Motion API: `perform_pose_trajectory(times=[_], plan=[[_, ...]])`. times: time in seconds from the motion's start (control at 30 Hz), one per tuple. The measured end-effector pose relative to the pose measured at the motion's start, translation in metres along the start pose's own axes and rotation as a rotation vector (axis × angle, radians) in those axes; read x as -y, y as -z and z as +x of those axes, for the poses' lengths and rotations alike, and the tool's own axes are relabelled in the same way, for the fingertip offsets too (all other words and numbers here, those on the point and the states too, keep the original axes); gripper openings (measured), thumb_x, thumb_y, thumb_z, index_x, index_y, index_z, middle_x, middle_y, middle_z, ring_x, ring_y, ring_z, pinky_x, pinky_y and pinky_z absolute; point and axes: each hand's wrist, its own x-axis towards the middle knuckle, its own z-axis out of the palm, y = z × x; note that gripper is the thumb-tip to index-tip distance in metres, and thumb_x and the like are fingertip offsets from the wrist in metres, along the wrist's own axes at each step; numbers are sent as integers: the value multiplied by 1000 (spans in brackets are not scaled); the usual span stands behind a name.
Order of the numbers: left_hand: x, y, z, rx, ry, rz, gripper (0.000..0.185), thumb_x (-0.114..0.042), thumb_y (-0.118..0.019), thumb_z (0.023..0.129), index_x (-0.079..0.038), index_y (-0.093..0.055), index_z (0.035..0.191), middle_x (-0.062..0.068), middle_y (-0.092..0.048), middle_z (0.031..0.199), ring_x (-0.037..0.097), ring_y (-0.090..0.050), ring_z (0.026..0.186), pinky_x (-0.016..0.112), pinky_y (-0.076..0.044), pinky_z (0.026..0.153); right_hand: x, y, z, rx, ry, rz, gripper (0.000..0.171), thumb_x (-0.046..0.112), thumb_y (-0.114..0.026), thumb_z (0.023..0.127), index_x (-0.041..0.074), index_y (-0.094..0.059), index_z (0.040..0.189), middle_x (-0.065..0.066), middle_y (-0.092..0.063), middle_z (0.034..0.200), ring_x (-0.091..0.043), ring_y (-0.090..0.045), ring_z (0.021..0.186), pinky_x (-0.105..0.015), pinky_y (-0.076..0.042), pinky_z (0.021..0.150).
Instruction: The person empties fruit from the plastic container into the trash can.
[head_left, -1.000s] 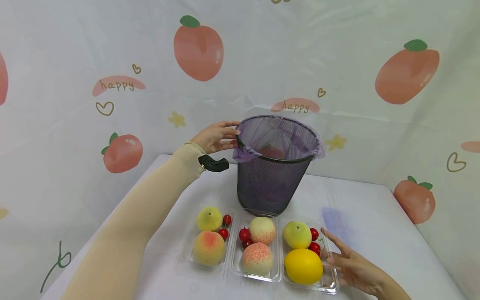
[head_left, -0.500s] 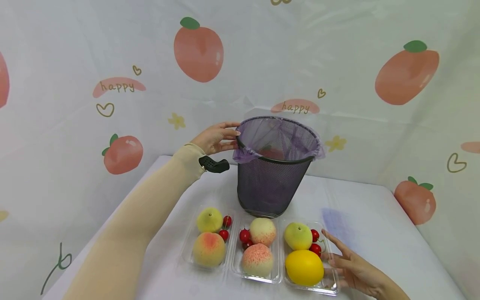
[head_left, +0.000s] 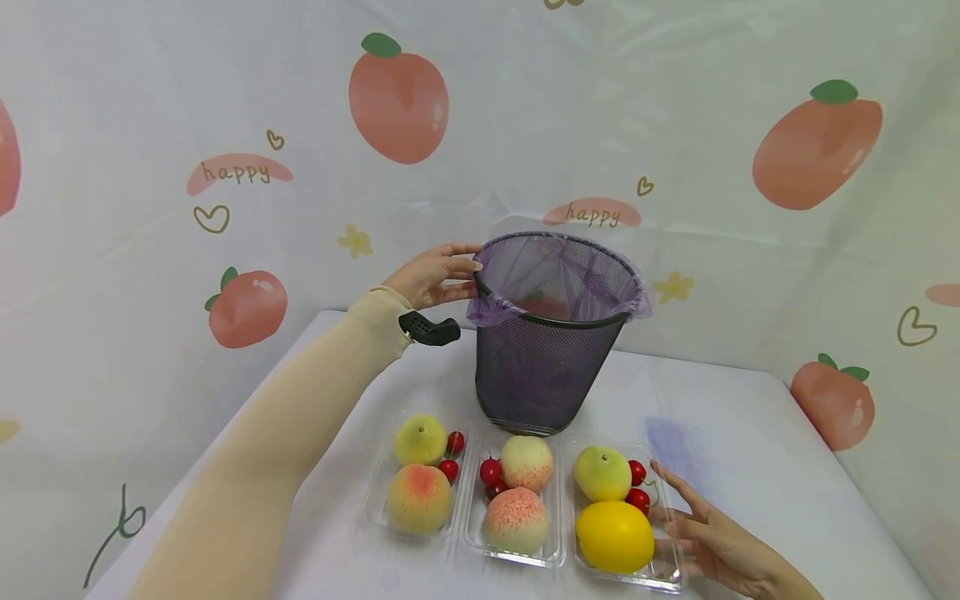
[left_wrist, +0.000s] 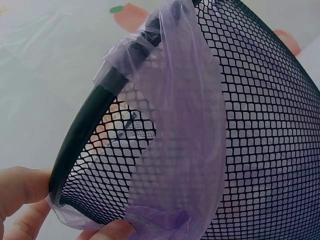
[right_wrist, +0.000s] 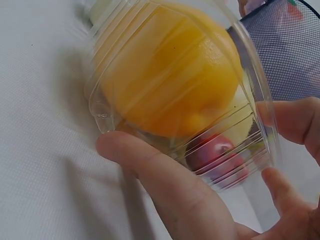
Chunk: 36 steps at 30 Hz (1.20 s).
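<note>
At the back of the table stands a black mesh trash bin with a purple bag folded over its rim. My left hand grips the rim on its left side. Close up in the left wrist view, fingers meet the black rim and bag edge. At the front right, my right hand holds the right side of a clear plastic fruit box, thumb and fingers spread along its edge. Inside it lie a lemon, a yellow-green fruit and red cherries.
Two similar fruit boxes stand left of the held one. The middle one holds two peaches and cherries. In the left one are a peach, a yellow-green fruit and cherries. A printed cloth hangs behind the table.
The right fruit box has slid slightly right with my right hand, widening the gap to the middle box. My left hand and the trash bin have stayed put.
</note>
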Motion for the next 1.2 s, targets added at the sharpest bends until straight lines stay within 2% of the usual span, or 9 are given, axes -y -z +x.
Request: perform_pose_trajectory(times=[0.13, 0.47, 0.67, 0.83, 1.2], plan=[[0, 0, 0, -1, 4, 10, 49, -6, -60, 95, -19, -49, 141, 6, -51, 110, 19, -55, 98, 38, -48, 103, -1, 0, -3, 10, 9, 10, 62, 10, -33, 105, 69, -44, 122, -12, -35, 137, -36, -55, 121, -45, -50, 97], [-1, 0, 0, -3, 12, -3, 48, -6, -61, 94, -19, -51, 140, 5, -52, 110, 18, -56, 96, 37, -48, 103, 3, 2, -8, -8, 38, 0, 66, 7, -33, 104, 70, -45, 121, -12, -33, 131, -35, -55, 117, -52, -46, 102], [-1, 0, 1, -9, 13, 3, 48, -6, -61, 94, -19, -51, 139, 6, -52, 110, 18, -56, 96, 36, -50, 100, 8, 4, -14, 37, 78, 15, 68, 6, -28, 104, 69, -43, 125, -7, -37, 126, -31, -58, 114, -53, -45, 102], [-1, 0, 1, -17, 14, 10, 48, -7, -62, 94, -19, -52, 139, 6, -52, 110, 18, -56, 96, 34, -53, 96, 12, 3, -18, 53, 93, 38, 67, 6, -27, 105, 67, -43, 126, -6, -37, 127, -33, -58, 117, -54, -43, 103], [-1, 1, 1, -9, 16, 2, 48, -5, -62, 93, -18, -51, 139, 6, -53, 108, 18, -57, 95, 34, -53, 96, 20, 2, -25, 64, 137, 45, 65, 9, -22, 107, 66, -39, 131, -4, -36, 128, -28, -61, 114, -57, -43, 100]])
